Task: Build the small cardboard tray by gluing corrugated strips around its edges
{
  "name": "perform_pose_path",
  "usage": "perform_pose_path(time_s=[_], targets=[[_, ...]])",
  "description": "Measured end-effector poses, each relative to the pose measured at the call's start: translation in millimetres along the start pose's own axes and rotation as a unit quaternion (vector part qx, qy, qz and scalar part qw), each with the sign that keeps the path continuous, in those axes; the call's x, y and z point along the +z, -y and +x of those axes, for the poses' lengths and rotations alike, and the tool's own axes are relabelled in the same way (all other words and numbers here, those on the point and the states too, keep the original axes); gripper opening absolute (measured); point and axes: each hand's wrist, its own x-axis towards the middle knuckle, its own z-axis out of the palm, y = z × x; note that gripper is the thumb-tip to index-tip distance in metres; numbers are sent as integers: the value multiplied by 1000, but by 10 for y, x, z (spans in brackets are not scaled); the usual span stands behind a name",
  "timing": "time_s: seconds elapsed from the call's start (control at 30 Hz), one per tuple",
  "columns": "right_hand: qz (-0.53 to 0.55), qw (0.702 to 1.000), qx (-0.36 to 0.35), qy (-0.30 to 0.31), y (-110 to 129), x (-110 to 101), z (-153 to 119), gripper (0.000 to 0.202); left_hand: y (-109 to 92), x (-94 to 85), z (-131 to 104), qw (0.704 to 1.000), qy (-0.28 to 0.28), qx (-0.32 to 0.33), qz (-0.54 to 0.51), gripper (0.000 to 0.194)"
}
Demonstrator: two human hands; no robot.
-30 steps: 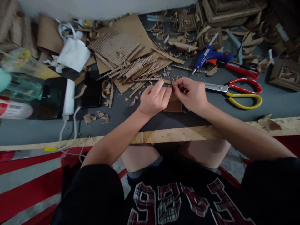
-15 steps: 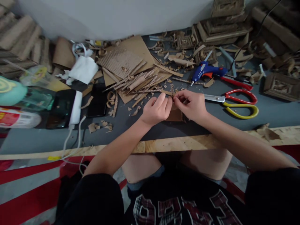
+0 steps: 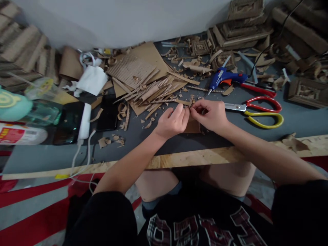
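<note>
My left hand (image 3: 173,119) and my right hand (image 3: 210,113) meet above a small brown cardboard piece (image 3: 192,127) near the front of the desk. Both hands are closed in a pinch, fingertips almost touching, on a thin corrugated cardboard strip (image 3: 191,102) that is mostly hidden by the fingers. To the right of my right hand lie scissors (image 3: 263,112) with one red and one yellow handle. Beyond it a blue glue gun (image 3: 220,79) rests with its nozzle toward my hands. Cut corrugated strips (image 3: 153,90) are heaped beyond my left hand.
Cardboard sheets (image 3: 138,65) and scraps cover the back. Layered cardboard pieces (image 3: 241,34) are stacked at the back right. Red-handled pliers (image 3: 261,89) lie behind the scissors. On the left are phones (image 3: 107,112), bottles (image 3: 24,133), a tissue roll (image 3: 92,80) and a white cable (image 3: 88,150).
The strip's end, upright above my fingertips before, now shows lower and is harder to make out. Both hands stay close together in nearly the same place. The view has shifted slightly.
</note>
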Motion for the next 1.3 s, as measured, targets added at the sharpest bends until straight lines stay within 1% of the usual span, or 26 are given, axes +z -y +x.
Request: perform_pose_path(time_s=[0.07,0.13,0.2,0.27,0.3,0.37,0.47,0.53,0.57,0.63,0.67,0.7,0.77,0.8,0.83,0.87,0.93,0.97,1.03,1.1,1.2,1.27,1.3], targets=[[2,1000,-4,-2,4,-6,-2,18,-10,11,-17,1000,-1,-4,-5,17],[15,1000,3,-7,-1,-10,5,16,-22,31,-52,998,26,-29,-50,21],[20,1000,10,-7,-13,-11,19,15,-21,57,-92,989,64,-66,-117,24],[19,1000,9,-2,-26,-14,34,15,6,84,-124,979,81,-94,-161,24],[20,1000,5,-1,-33,-15,40,15,27,95,-136,978,79,-100,-164,23],[25,1000,-5,-8,-47,-15,45,17,77,113,-152,985,60,-94,-134,21],[24,999,-16,-15,-84,2,41,19,130,123,-169,995,19,-47,-92,18],[14,1000,-24,-13,-117,21,32,21,138,127,-178,994,6,-24,-105,15],[8,999,-34,-13,-131,29,27,21,136,131,-181,992,7,-27,-125,13],[3,998,-58,-16,-145,34,20,22,126,143,-185,982,11,-68,-177,12],[3,997,-72,-19,-144,30,19,24,124,151,-186,973,8,-102,-205,11],[2,996,-85,-26,-138,21,21,31,125,161,-186,963,0,-137,-234,12],[-8,993,-115,-39,-118,-5,32,52,139,178,-188,936,-18,-196,-291,14],[-20,990,-136,-43,-108,-19,40,58,151,185,-190,923,-23,-218,-317,16],[-34,985,-162,-41,-101,-29,47,55,165,190,-193,910,-22,-236,-341,18],[-45,980,-191,-32,-97,-34,53,47,178,194,-197,895,-14,-255,-366,22],[-51,968,-247,-12,-98,-27,54,34,200,196,-201,854,12,-300,-425,30],[-48,962,-269,-7,-103,-15,50,33,205,196,-200,828,28,-319,-460,34],[-50,953,-298,-13,-113,16,38,39,204,192,-191,780,62,-341,-522,39],[-66,950,-304,-30,-125,40,27,38,190,188,-174,753,83,-351,-551,41],[-72,958,-272,-54,-146,44,28,20,168,195,-154,732,84,-364,-570,38],[-62,971,-226,-54,-163,32,36,15,163,217,-157,725,76,-360,-582,36],[-55,976,-205,-50,-173,27,39,16,164,232,-164,729,71,-354,-581,36]])
